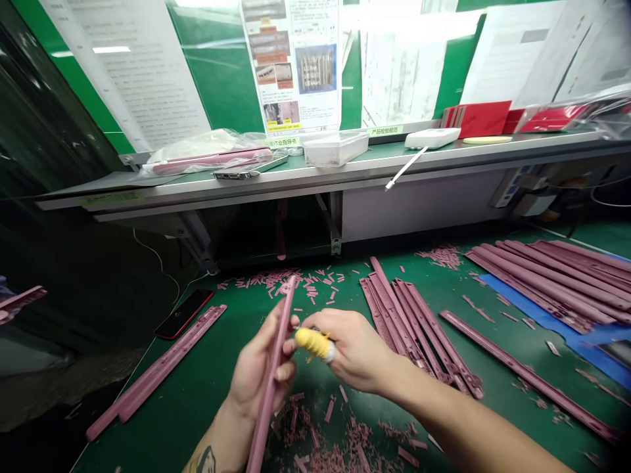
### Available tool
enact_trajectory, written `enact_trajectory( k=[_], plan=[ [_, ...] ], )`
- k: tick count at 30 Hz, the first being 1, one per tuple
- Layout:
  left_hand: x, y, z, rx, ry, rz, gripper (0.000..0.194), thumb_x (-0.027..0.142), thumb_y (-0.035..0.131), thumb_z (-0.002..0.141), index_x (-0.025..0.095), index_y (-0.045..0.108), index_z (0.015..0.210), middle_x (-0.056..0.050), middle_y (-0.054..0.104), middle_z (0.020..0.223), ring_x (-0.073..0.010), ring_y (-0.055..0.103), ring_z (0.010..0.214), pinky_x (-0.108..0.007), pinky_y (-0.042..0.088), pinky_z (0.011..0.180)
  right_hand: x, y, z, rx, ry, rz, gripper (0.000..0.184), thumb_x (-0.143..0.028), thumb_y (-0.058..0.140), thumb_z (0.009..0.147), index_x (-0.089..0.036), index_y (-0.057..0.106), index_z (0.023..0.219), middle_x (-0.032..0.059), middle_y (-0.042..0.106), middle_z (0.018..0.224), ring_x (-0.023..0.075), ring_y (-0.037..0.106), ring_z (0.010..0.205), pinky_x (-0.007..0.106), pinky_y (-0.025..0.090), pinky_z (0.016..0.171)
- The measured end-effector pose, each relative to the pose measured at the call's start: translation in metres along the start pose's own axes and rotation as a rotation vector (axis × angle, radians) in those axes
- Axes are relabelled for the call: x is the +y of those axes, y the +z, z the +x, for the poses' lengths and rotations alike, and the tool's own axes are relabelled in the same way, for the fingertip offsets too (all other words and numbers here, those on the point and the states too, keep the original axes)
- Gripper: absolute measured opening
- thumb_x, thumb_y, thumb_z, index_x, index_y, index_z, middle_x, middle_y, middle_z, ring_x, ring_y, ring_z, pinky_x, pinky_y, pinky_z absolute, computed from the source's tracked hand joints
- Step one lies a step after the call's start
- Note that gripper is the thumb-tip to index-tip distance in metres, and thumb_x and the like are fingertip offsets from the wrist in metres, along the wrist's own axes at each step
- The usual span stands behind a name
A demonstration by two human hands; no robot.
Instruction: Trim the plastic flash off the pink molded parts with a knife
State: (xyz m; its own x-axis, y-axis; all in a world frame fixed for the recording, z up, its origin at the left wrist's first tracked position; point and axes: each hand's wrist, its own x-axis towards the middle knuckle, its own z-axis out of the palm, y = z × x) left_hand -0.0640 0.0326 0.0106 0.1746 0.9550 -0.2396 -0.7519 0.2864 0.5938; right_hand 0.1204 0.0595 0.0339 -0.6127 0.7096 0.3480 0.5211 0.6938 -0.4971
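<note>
One left hand [252,371] is gripping a long pink plastic strip [269,394], seemingly steadying it for the right hand [357,343], pinching something small [317,329], mostly hidden.

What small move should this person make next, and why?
Perhaps draw the right hand lightly along the pink strip: the left hand holds it, the right is close beside it, and loose pink scraps lie on the table.

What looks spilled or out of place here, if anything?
Pink scraps and shavings lie loose across the green bench, beyond the left hand and in the near foreground, so the surface looks littered; they may just be trimmings. Also, a white strip juts over the shelf's front edge.
</note>
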Motion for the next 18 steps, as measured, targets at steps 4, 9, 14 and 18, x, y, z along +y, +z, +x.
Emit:
enact_trajectory(
  k=[4, 9, 14, 18],
  plan=[
    [0.03, 0.007, 0.007, -0.002, 0.146, -0.005, 0.025, 0.031, 0.038, 0.097, 0.027, 0.054, 0.116, -0.001, 0.059, 0.086, -0.0062, 0.056, 0.052, -0.012, 0.041, 0.035, -0.002, 0.005, -0.023, -0.049, 0.11, 0.207, 0.039, -0.025, 0.04, 0.097, -0.023, 0.048, 0.135, 0.005, 0.063, 0.1, 0.0159, 0.059, 0.089, 0.026, 0.045, 0.077],
    [0.037, 0.028, -0.007, 0.017, 0.772, 0.242, 0.025, 0.039, 0.042, 0.095, 0.024, 0.062, 0.099, -0.001, 0.06, 0.082, -0.0082, 0.049, 0.049, -0.019, 0.038, 0.039, -0.008, 0.039, -0.043, -0.097, 0.138, 0.13, 0.029, -0.028, 0.052, 0.091, -0.02, 0.062, 0.116, 0.0064, 0.068, 0.096, 0.0204, 0.061, 0.086, 0.031, 0.045, 0.076],
    [0.024, 0.044, -0.029, -0.031, 0.962, 0.416, 0.027, 0.048, 0.057, 0.086, 0.027, 0.064, 0.1, 0.001, 0.06, 0.073, -0.0102, 0.047, 0.049, -0.025, 0.039, 0.046, -0.009, 0.054, -0.043, -0.075, 0.174, 0.056, 0.027, -0.023, 0.055, 0.087, -0.022, 0.065, 0.111, 0.005, 0.069, 0.095, 0.0202, 0.061, 0.087, 0.03, 0.044, 0.077],
    [0.018, 0.053, -0.039, -0.022, 1.025, 0.431, 0.025, 0.051, 0.069, 0.075, 0.028, 0.066, 0.08, 0.003, 0.061, 0.067, -0.0115, 0.047, 0.047, -0.026, 0.037, 0.042, -0.01, 0.056, -0.04, -0.1, 0.154, 0.026, 0.027, -0.019, 0.054, 0.084, -0.023, 0.067, 0.108, 0.0035, 0.069, 0.088, 0.0193, 0.061, 0.082, 0.028, 0.043, 0.074]
  ],
)
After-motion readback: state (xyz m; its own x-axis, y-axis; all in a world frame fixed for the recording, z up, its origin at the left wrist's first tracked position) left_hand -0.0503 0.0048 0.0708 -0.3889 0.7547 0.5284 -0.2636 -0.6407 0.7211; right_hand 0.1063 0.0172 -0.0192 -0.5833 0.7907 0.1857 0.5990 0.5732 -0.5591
